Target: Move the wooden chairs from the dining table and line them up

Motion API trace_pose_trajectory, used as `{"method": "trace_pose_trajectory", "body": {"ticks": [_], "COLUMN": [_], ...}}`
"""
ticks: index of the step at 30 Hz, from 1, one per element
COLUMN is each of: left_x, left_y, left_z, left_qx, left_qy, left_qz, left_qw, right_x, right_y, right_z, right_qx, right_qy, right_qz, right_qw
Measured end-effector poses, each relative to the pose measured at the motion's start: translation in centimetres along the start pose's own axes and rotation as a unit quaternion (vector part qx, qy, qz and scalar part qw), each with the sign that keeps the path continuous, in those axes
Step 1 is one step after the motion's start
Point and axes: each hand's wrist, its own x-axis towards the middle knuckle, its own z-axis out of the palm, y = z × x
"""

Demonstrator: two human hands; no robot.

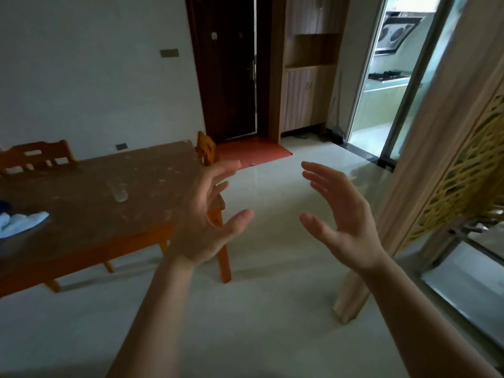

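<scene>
Looking at my left hand (207, 214), I see it raised with the fingers spread and a little curled, holding nothing. My right hand (343, 214) is raised beside it, also spread and empty, and the palms face each other with a gap between them. Both hands are blurred at the fingertips.

Behind the left hand stands one wooden chair (207, 148) at the near end of the surface (109, 192). The hand covers most of its seat, so I see only the top of the backrest, a corner of the seat and one front leg. A second wooden chair (38, 156) is on the far side of the surface, close to the wall; only its backrest shows above the top.

On the surface lies a small grey object (117, 190), maybe a remote control, too blurred to be sure. A light blue cloth (21, 223) lies at the left edge, cut off by the frame. The pale tiled floor (272, 309) is under my hands.
</scene>
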Motion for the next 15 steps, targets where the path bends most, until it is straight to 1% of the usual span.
{"method": "trace_pose_trajectory", "body": {"ticks": [5, 10, 15], "left_x": [8.7, 16.7, 22.0], "left_y": [-6.2, -10.7, -16.7], "left_z": [1.7, 1.6, 1.1], "left_qx": [0.055, 0.088, 0.123], "left_qy": [-0.002, 0.030, 0.055], "left_qz": [-0.002, 0.001, -0.015], "left_qw": [0.998, 0.996, 0.991], "right_x": [8.7, 17.9, 24.7], "right_y": [8.9, 15.4, 23.1], "right_z": [-1.9, -2.3, -1.2], "right_qx": [0.039, 0.070, 0.073], "right_qy": [-0.012, -0.043, -0.078], "right_qz": [-0.002, -0.007, -0.014], "right_qw": [0.999, 0.997, 0.994]}}
